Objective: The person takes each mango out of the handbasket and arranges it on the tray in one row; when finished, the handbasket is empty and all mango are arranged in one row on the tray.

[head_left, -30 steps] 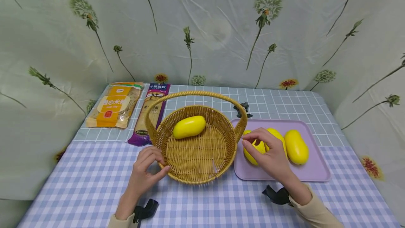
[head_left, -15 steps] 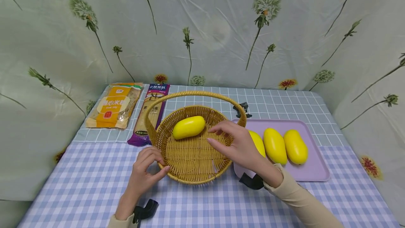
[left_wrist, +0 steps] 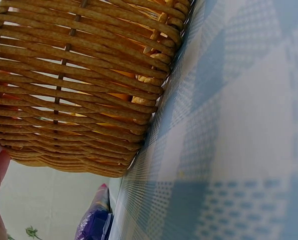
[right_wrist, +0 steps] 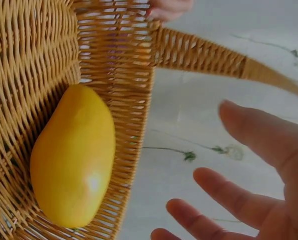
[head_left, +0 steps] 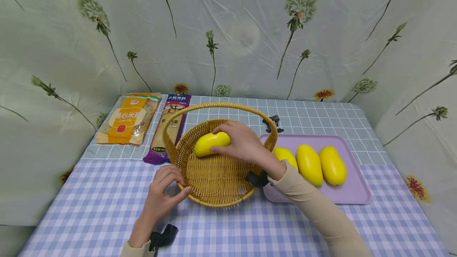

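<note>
- Head view: wicker basket [head_left: 214,185], upright on the checked cloth [head_left: 107,213], arched handle [head_left: 221,105] raised.
- Same view: one yellow fruit [head_left: 205,146], mango-shaped, lying on its side inside the basket, towards the far left wall.
- Same view: right hand [head_left: 242,142], beneath the handle, thumb and fingers parted about the fruit's right end.
- Same view: left hand [head_left: 166,185], at the basket's near-left rim, fingers and thumb closed on it.
- Same view: lilac tray [head_left: 360,193] at right, bearing three more yellow fruits [head_left: 309,164], the leftmost partly hidden; orange bag [head_left: 126,120] and purple pasta packet [head_left: 171,126] at left.
- Left wrist view: basket side, openly woven; probably light, slightly springy, best held at the rim or handle.
- Right wrist view: fingers well spread, apart from the fruit, nothing held.
- Same view: fruit skin smooth and glossy; judged firm, rather slippery, light if artificial, bruisable if real. Suggested hold: across the middle, thumb opposite fingers, kept clear of the tapered end.
</note>
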`<state>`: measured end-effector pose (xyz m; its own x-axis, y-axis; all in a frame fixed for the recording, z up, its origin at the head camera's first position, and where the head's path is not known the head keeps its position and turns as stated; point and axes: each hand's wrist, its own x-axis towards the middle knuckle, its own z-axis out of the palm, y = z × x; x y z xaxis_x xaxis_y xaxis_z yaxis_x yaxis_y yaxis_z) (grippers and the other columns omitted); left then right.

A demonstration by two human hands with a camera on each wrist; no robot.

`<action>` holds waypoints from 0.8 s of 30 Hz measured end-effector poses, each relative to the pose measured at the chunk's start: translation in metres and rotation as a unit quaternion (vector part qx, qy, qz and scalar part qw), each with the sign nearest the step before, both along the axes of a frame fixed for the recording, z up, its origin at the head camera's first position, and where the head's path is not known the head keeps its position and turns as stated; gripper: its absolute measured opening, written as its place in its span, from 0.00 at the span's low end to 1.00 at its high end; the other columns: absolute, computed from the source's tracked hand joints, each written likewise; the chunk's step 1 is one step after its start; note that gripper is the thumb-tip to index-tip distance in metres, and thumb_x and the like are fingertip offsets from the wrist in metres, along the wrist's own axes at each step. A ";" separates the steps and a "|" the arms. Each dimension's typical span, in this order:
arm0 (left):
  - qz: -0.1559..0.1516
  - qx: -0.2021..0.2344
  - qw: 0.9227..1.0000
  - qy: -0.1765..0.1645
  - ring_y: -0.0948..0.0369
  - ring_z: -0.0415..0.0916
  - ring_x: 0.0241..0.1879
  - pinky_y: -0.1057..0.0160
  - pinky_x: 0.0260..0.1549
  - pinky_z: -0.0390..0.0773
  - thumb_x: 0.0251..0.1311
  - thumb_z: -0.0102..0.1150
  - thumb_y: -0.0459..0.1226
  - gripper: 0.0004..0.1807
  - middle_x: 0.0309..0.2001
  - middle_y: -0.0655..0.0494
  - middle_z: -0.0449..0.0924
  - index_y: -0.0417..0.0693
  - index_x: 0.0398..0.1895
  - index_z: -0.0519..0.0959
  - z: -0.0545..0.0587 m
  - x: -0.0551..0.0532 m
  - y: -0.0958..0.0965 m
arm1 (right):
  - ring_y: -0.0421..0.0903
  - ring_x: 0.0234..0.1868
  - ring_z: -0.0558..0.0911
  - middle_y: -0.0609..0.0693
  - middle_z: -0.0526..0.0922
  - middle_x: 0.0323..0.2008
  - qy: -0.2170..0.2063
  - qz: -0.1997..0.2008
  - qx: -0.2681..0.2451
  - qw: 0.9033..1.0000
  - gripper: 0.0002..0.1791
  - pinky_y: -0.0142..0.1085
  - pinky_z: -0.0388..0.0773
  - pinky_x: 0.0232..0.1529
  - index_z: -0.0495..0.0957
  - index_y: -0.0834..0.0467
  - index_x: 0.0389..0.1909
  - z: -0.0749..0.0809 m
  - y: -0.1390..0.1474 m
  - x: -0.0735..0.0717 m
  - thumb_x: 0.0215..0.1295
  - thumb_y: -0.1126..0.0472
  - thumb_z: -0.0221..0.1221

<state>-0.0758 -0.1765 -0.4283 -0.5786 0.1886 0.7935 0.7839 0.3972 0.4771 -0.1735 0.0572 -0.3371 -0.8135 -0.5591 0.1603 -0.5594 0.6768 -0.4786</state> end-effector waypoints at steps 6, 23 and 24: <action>-0.002 0.001 1.000 0.007 0.49 0.71 0.35 0.62 0.53 0.63 0.59 0.62 0.46 0.18 0.32 0.51 0.76 0.43 0.21 0.73 0.000 0.000 0.000 | 0.49 0.52 0.73 0.51 0.77 0.53 -0.019 0.011 0.060 0.998 0.27 0.43 0.71 0.48 0.78 0.52 0.51 -0.009 -0.012 -0.017 0.54 0.43 0.67; -0.004 -0.001 1.000 0.011 0.50 0.71 0.35 0.62 0.52 0.63 0.59 0.63 0.46 0.18 0.32 0.51 0.76 0.43 0.21 0.74 0.000 0.000 0.000 | 0.51 0.54 0.70 0.50 0.73 0.55 -0.050 0.011 0.149 0.987 0.30 0.46 0.70 0.48 0.77 0.47 0.56 -0.031 -0.037 -0.040 0.50 0.46 0.70; -0.005 -0.001 1.000 0.011 0.50 0.71 0.35 0.62 0.52 0.63 0.59 0.63 0.46 0.18 0.32 0.51 0.76 0.43 0.21 0.74 0.000 0.000 0.000 | 0.51 0.54 0.70 0.51 0.74 0.55 -0.049 0.009 0.153 0.987 0.30 0.45 0.70 0.47 0.77 0.47 0.56 -0.032 -0.038 -0.041 0.50 0.46 0.70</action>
<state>-0.0761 -0.1768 -0.4282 -0.5587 0.1954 0.8060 0.7984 0.3897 0.4590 -0.2140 0.0194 -0.3687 -0.8059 -0.5840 -0.0970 -0.5342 0.7880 -0.3063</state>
